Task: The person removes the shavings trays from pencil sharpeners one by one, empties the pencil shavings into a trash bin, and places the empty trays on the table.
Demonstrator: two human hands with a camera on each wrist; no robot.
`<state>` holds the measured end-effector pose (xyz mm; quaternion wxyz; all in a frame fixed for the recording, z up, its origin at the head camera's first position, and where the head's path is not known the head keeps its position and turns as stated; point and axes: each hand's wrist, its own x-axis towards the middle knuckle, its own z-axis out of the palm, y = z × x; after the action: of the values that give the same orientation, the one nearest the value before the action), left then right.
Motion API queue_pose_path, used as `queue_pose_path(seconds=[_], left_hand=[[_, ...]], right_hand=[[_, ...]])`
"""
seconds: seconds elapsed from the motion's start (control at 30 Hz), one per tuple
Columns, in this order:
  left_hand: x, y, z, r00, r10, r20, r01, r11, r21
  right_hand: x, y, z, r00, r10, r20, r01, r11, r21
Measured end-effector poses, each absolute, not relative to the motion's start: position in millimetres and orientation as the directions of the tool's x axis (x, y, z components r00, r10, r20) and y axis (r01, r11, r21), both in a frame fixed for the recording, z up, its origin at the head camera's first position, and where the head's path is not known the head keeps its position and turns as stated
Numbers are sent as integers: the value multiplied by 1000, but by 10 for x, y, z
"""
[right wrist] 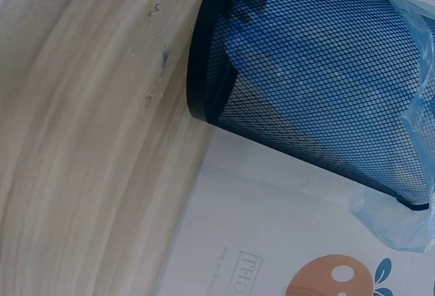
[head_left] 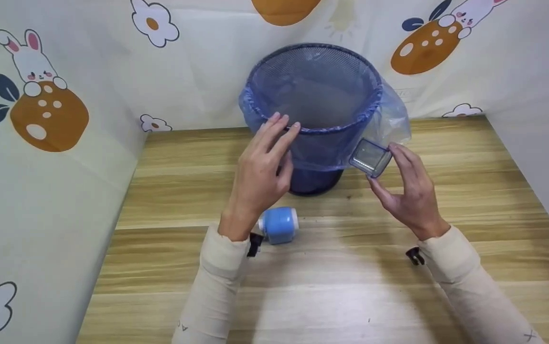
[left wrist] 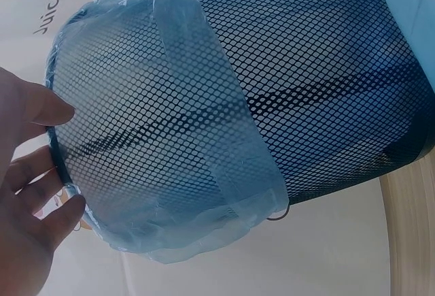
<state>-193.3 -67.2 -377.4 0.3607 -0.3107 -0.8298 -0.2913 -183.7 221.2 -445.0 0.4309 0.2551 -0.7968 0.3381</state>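
Note:
A dark mesh wastebasket stands upright, lined with a translucent blue bag folded over its rim. In the head view my left hand is at the near rim, fingers extended over the edge. The left wrist view has the thumb and fingers right at the bagged rim. Between thumb and fingertips my right hand pinches a small clear rectangular plastic box with bluish edges, just right of the basket. That hand is out of frame in the right wrist view, which looks at the basket.
A small blue cylinder with whitish ends lies on the wood-grain table, beside the left wrist. Loose bag plastic bulges out on the basket's right. Printed light sheeting forms walls behind and at both sides.

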Motion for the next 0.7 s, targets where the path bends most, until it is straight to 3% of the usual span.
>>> queue_pose_path(seconds=[0.7], left_hand=[[-1928,-679,-3779,-567,308,764,718,639,275]], right_hand=[[-1755,2165,-4659,-555,-216,803,-710,625,-323]])
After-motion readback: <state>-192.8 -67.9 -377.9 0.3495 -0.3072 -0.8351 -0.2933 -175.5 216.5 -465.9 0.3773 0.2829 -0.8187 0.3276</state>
